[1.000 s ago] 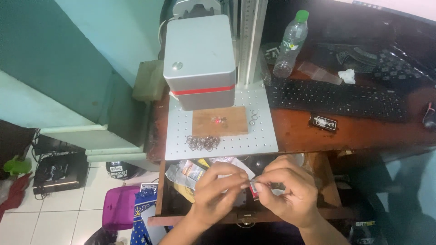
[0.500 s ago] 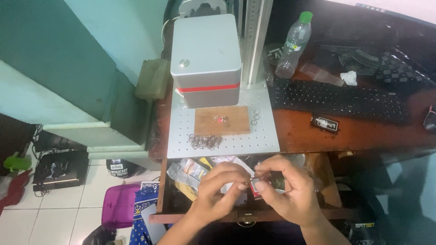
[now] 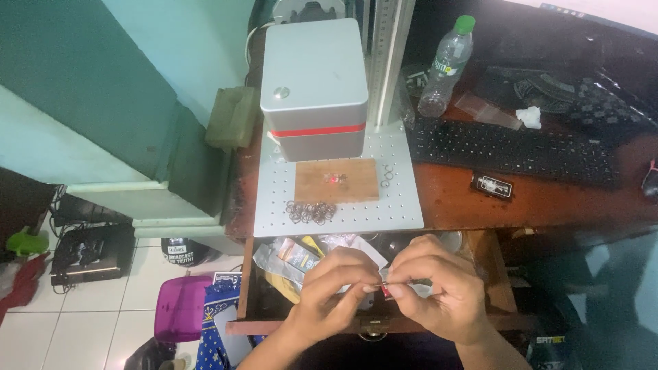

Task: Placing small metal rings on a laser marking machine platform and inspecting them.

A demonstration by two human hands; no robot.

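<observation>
Wooden open drawer (image 3: 500,288) lies beneath both hands — left hand (image 3: 329,291) and right hand (image 3: 439,291) pinch one small red-and-white packet (image 3: 385,289) between fingertips, just below the drawer's cluttered wrappers (image 3: 291,257).

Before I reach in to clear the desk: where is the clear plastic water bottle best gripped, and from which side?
Grip the water bottle around its clear body below the green cap, coming from the front right. It stands upright, its round body suits a wrap grip, and the upright metal column and grey machine crowd its left; the keyboard in front lies low.
</observation>
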